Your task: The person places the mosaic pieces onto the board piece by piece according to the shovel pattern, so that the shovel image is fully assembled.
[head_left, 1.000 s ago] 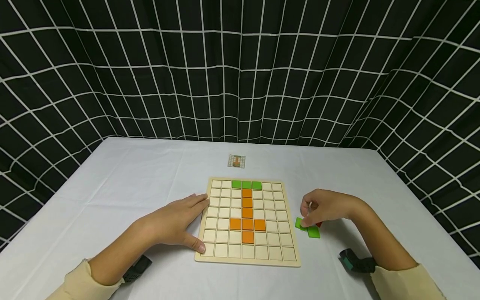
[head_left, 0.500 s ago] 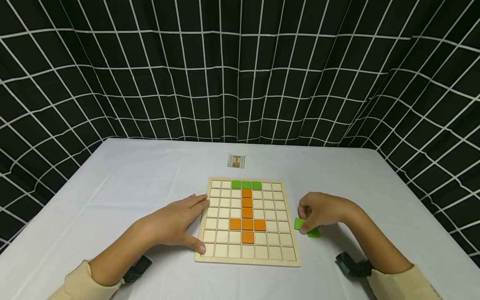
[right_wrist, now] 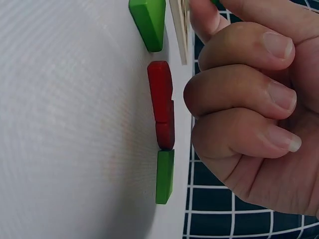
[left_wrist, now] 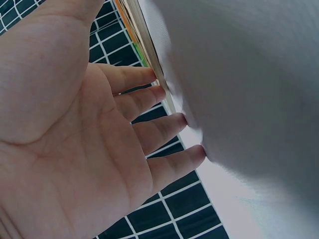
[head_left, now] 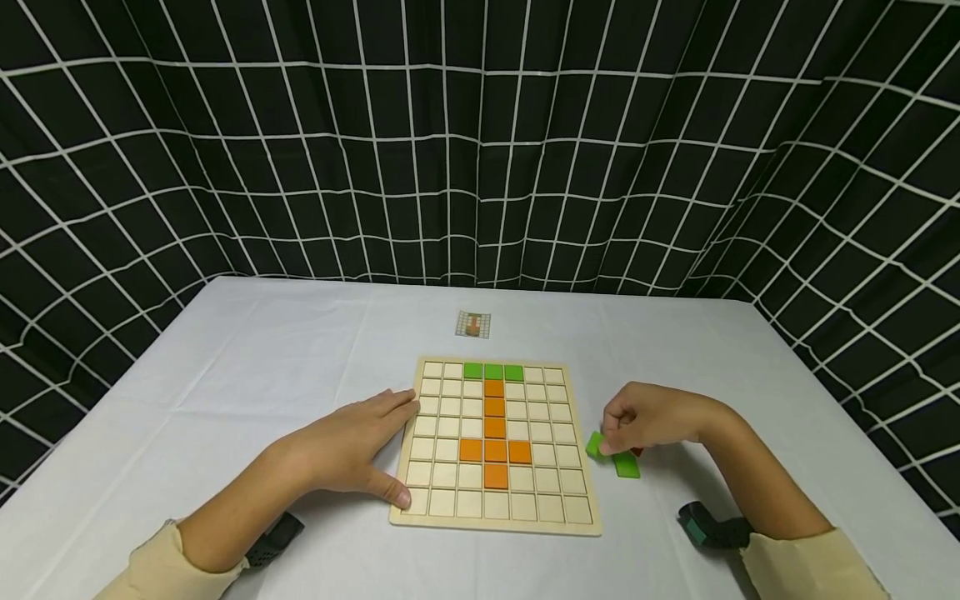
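My left hand (head_left: 341,446) rests at the left edge of the wooden grid board (head_left: 495,527), thumb over the lower left corner and fingertips on the upper left rim. My right hand (head_left: 652,419), just right of the board, pinches a green square tile (head_left: 595,447) between thumb and index finger; it sits tilted. The other fingers (right_wrist: 234,94) curl in toward the palm. Beneath that hand lie another green tile (head_left: 627,466) and red tiles (right_wrist: 160,92), largely hidden in the head view. On the board, green tiles (head_left: 492,372) line the top row and orange tiles (head_left: 495,451) form a cross.
A small printed card (head_left: 473,324) with a grid picture lies behind the board. White cloth (head_left: 300,333) covers the table, and a black curtain with white grid lines (head_left: 480,150) surrounds it. Dark wrist devices (head_left: 712,527) sit below both forearms.
The green tile by the board's right side has been pinched and tilted up by my right hand, which dipped toward the tiles and then rose slightly. My left hand stays in place.
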The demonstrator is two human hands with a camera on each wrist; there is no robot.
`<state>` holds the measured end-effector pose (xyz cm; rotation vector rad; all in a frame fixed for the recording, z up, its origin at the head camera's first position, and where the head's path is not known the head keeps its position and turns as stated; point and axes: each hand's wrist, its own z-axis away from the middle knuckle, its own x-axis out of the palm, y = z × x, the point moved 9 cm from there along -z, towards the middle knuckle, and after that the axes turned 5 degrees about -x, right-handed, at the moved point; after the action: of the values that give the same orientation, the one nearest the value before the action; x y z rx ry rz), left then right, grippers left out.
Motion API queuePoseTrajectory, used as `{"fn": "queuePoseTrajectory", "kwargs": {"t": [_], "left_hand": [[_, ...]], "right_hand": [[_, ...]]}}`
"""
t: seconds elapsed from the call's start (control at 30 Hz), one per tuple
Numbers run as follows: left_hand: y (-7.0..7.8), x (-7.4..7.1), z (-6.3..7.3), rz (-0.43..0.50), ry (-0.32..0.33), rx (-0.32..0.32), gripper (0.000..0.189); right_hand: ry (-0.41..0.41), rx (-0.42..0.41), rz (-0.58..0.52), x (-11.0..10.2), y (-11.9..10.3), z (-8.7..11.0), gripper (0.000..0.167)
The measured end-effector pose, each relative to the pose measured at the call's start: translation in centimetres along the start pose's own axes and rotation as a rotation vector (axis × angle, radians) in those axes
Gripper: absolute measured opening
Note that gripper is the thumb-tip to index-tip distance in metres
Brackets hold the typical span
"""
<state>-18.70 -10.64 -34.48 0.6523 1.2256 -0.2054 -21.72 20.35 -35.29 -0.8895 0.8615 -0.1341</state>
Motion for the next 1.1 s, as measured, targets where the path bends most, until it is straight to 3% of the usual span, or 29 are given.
{"fn": "queuePoseTrajectory", "kwargs": {"t": [0.37,0.83,1.1], "left_hand": [[0.0,0.1,0.0,-0.006,-0.002,0.001,0.122],[0.0,0.0,0.0,-0.002,-0.002,0.003,0.122],[0.1,0.0,0.1,0.0,-0.003,0.007,0.121]], "right_hand": [[0.017,-0.011,-0.042,-0.2,-0.4,-0.2,0.017],[-0.025,-0.024,-0.037,0.6,-1.8,-0.7,0.012],[-0.051,-0.077,-0.007,1.1,-3.2,-1.6,0.013]]}}
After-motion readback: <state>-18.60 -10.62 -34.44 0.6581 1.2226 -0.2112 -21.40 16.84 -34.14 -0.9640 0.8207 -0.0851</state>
